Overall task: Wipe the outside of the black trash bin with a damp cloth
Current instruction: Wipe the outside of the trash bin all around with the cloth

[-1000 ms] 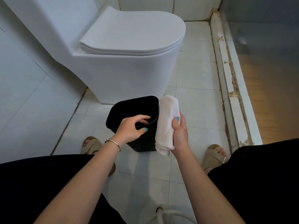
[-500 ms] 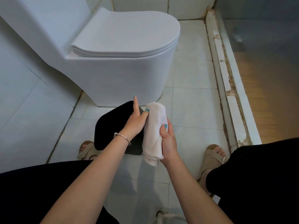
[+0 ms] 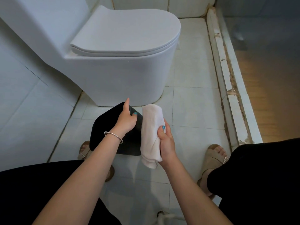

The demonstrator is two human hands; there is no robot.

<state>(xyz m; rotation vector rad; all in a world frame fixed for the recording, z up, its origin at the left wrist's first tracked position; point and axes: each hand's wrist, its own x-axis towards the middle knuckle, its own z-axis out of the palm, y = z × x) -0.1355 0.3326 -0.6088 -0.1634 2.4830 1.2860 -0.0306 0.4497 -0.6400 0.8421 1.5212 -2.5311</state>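
The black trash bin point(image 3: 103, 127) is tipped over on the white tiled floor just in front of the toilet, with a flat side facing up. My left hand point(image 3: 126, 120) grips its far right edge, thumb raised. My right hand point(image 3: 166, 140) holds a folded white cloth point(image 3: 151, 132) pressed along the bin's right side. The cloth hangs down past the bin's near edge. My left forearm hides part of the bin.
A white toilet point(image 3: 123, 62) with its lid down stands right behind the bin. A raised, chipped tile curb point(image 3: 227, 82) runs along the right, with a shower area beyond it. My sandalled feet point(image 3: 214, 158) flank the bin. The wall is on the left.
The bin went from upright with its opening showing to tipped with a flat side up. My left hand shifted from the rim to the bin's edge. The cloth stayed against the right side.
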